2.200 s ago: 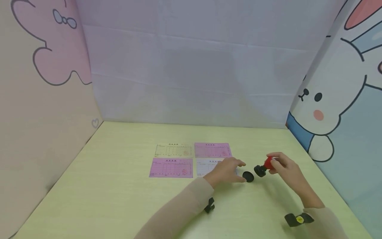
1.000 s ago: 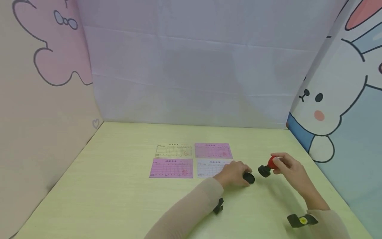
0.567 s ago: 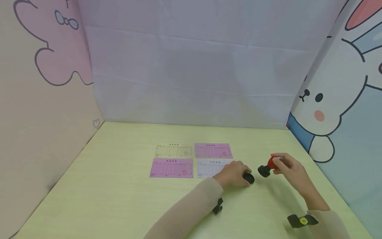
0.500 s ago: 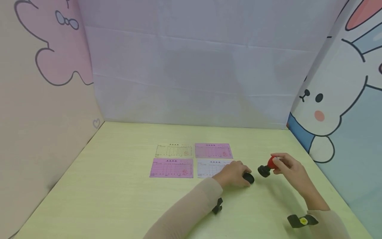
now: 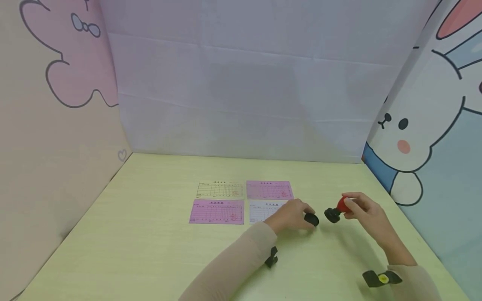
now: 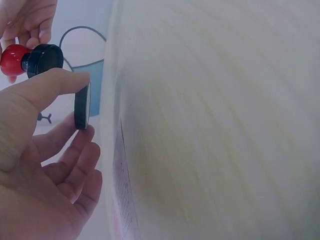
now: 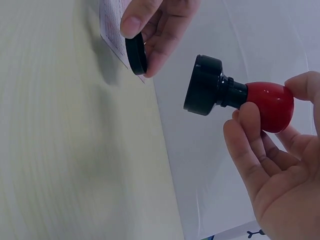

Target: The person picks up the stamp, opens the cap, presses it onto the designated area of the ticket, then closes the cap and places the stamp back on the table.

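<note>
Between its thumb and fingers my left hand (image 5: 293, 215) pinches a round black stamp cap (image 5: 311, 219), lifted just off the table. The left wrist view shows the cap (image 6: 82, 106) edge-on, thumb at its top rim. My right hand (image 5: 367, 213) grips the red knob of a stamp (image 5: 333, 214), whose black round head tilts toward the cap. A gap separates the two, clear in the right wrist view, where the stamp (image 7: 215, 87) faces the cap (image 7: 135, 54). Partly under my left forearm lies a white printed slip (image 5: 263, 211).
Beside the white slip lie a pink slip (image 5: 217, 212), a yellowish slip (image 5: 220, 190) and another pink slip (image 5: 269, 190); these three bear red stamp marks. Cloth walls with cartoon drawings enclose the pale yellow table (image 5: 132, 234) at the back and sides.
My left hand reached the black cap lying on the table, took hold of it and has now raised it slightly. My right hand shifted a little to the right earlier, still holding the stamp.
</note>
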Demonstrator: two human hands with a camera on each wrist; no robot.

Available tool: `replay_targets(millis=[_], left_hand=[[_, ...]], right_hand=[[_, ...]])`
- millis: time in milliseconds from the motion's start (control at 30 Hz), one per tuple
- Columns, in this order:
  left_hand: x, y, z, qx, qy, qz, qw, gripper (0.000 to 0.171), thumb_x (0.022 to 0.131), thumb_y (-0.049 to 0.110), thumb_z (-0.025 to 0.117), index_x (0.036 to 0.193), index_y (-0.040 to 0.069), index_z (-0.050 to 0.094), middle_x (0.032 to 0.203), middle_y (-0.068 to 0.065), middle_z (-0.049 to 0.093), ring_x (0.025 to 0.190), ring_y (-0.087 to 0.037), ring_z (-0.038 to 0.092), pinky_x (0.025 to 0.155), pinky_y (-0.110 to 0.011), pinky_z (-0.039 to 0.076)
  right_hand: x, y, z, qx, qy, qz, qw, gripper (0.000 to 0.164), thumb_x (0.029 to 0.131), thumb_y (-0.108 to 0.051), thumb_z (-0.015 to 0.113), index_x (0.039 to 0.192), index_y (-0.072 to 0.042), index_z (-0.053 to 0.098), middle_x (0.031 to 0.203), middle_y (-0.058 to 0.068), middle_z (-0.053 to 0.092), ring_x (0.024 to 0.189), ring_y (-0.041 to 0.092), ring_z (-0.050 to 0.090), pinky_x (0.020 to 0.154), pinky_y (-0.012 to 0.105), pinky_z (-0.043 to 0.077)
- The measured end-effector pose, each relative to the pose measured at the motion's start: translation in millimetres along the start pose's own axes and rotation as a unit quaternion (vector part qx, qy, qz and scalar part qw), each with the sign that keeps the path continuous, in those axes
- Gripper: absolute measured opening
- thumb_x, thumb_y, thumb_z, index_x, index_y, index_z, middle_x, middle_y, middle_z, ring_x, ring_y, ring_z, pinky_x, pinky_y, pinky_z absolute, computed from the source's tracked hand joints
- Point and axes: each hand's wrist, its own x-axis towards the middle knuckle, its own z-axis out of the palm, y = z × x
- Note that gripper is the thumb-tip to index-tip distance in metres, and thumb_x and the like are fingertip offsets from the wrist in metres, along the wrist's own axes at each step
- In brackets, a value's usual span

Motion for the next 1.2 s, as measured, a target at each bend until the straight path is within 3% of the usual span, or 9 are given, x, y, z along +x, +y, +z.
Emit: replay_targets(millis=[167,433,667,1000,1200], left_hand=[[-3.4,-4.7,-2.8,-0.063,0.010,-0.012,0.9979,0.047,0.082,0.028,0.084,0.125,0.017,0.070,0.118,0.009,0.069,0.105,-0.002,0.059,0.090,-0.015,0.044],[-5.7,-19.4,-5.9,-0.129,0.034,-0.003,0.9911,0.045,0.079,0.026,0.083,0.122,0.016,0.072,0.106,0.011,0.067,0.084,-0.002,0.057,0.072,-0.017,0.047],[-11.3,-25.7,-14.0,-0.126,0.042,-0.001,0.9911,0.045,0.080,0.027,0.083,0.122,0.018,0.072,0.107,0.012,0.067,0.087,-0.003,0.056,0.072,-0.019,0.047],[-26.5,-35.9,-33.5,-0.110,0.043,0.006,0.9930,0.046,0.083,0.030,0.082,0.124,0.013,0.071,0.111,0.010,0.067,0.092,-0.007,0.058,0.078,-0.019,0.048],[-34.4,-44.9,-41.7,-0.097,0.034,0.021,0.9945,0.049,0.085,0.034,0.081,0.127,0.012,0.069,0.116,0.008,0.067,0.096,-0.011,0.060,0.081,-0.020,0.049]], right_hand=[[-0.1,-1.8,1.6,0.000,-0.002,0.016,1.000,0.047,0.106,-0.034,0.052,0.139,-0.002,0.051,0.118,0.026,0.065,0.082,0.016,0.070,0.075,0.015,0.051],[0.7,-4.8,5.0,0.024,-0.002,0.018,1.000,0.050,0.104,-0.039,0.055,0.136,-0.002,0.052,0.116,0.024,0.066,0.088,0.022,0.071,0.077,0.015,0.052],[1.8,-8.1,7.9,0.047,-0.006,0.006,0.999,0.048,0.104,-0.037,0.055,0.136,0.000,0.051,0.117,0.024,0.066,0.086,0.013,0.070,0.078,0.015,0.053],[5.1,-10.9,20.4,0.099,-0.027,-0.008,0.995,0.046,0.104,-0.034,0.055,0.135,-0.001,0.050,0.113,0.015,0.067,0.090,0.016,0.070,0.082,0.019,0.055],[8.3,-16.6,32.1,0.123,-0.051,-0.008,0.991,0.045,0.105,-0.033,0.054,0.137,-0.001,0.049,0.119,0.020,0.065,0.092,0.016,0.070,0.085,0.019,0.054]])
